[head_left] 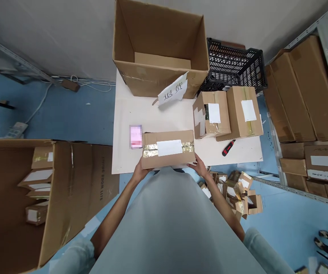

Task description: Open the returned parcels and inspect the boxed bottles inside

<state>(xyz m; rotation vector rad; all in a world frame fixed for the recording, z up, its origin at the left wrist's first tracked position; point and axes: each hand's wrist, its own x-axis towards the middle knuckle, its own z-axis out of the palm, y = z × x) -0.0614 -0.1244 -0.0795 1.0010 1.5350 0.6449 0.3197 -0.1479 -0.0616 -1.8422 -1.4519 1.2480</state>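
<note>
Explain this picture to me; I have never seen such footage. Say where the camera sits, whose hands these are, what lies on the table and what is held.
There is no machine here: a person wears one camera on the head, so you look down over a grey shirt at that person's own two bare hands. The left hand and right hand grip the two ends of a taped parcel with a white label, which sits at the near edge of the white table. Farther back stands a big open carton with a handwritten paper sign. To its right are a smaller parcel and a second parcel, in front of a black crate. A red-handled tool lies near the right hand. A pink blurred item lies left of the taped parcel.
</note>
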